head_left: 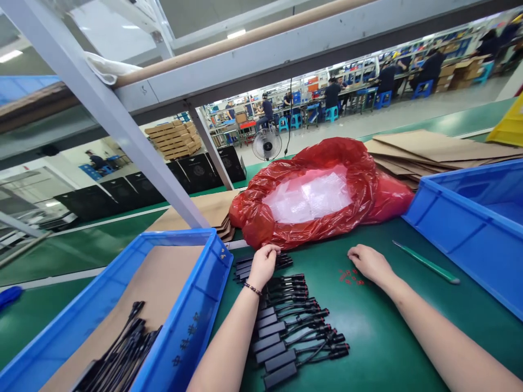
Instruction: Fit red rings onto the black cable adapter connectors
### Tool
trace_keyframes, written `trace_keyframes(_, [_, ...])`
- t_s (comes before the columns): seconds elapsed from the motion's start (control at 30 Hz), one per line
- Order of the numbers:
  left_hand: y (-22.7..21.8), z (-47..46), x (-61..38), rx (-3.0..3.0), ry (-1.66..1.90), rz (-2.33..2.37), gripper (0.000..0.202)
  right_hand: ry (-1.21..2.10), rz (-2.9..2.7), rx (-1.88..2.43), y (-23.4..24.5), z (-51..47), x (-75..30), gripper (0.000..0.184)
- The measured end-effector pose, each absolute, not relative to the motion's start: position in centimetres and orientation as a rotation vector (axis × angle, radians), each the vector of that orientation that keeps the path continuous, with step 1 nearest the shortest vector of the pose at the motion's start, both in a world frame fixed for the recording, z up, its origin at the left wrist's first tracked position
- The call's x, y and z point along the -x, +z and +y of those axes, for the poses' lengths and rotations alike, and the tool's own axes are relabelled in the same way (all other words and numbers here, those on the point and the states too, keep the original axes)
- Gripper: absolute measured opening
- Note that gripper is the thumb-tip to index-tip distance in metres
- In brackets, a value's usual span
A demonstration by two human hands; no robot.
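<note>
My left hand [265, 265], with a beaded bracelet at the wrist, is over the far end of a row of black cable adapters [280, 356]. Its fingers are curled together near the upper adapters [283, 262]; anything in them is hidden. Many adapters carry red bits at their plug ends. To the right, my right hand [370, 262] is low over the green table, thumb and fingertips pressed together. Beside it lie several small red pieces [348, 276]. Whatever that pinch holds is too small to make out.
A blue bin [223, 272] at left holds cardboard and more black adapters [122, 348]. A red plastic bag [261, 218] with clear bubble bags stands behind. At right are a green pen-like tool [427, 262], another blue bin [461, 228] and cardboard sheets [433, 147]. A metal frame crosses above.
</note>
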State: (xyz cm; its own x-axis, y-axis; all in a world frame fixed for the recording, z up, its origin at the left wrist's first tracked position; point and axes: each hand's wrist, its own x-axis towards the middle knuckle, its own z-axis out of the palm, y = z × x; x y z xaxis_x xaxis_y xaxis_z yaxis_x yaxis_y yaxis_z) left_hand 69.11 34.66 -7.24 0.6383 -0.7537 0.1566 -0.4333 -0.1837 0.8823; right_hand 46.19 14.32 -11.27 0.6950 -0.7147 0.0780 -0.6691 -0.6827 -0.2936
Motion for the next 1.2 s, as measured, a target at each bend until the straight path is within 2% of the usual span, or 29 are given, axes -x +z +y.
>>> trace_keyframes(0.2, [-5.4,35.7,-71.5,-2.211,-0.421,-1.279,0.025,-0.343,1.059,2.664,-11.6,14.2,-46.1,0.017])
trace_keyframes(0.33, [-5.7,35.1,-71.5,-2.318,-0.412,-1.514,0.038,-0.427,1.042,2.646,-12.3,14.1,-46.0,0.014])
trace_keyframes(0.53, [-6.7,34.2,-71.2,-2.393,-0.436,-1.540,0.015,-0.398,1.047,2.630,-12.2,14.0,-46.0,0.014])
trace_keyframes(0.77, [-6.0,34.6,-72.3,-2.351,-0.459,-1.515,0.016,-0.411,1.021,2.606,-12.4,13.7,-46.0,0.013])
trace_keyframes(0.87, [-5.2,35.2,-73.6,-2.356,-0.444,-1.454,0.024,-0.385,1.026,2.591,-12.6,13.6,-46.0,0.014])
trace_keyframes(1.03, [-5.4,35.8,-73.2,-2.426,-0.514,-1.502,0.017,-0.386,1.018,2.592,-13.0,13.2,-46.1,0.015])
trace_keyframes(1.2, [-5.9,35.2,-71.8,-2.530,-0.432,-1.556,0.010,-0.393,1.000,2.576,-13.2,13.1,-46.0,0.015])
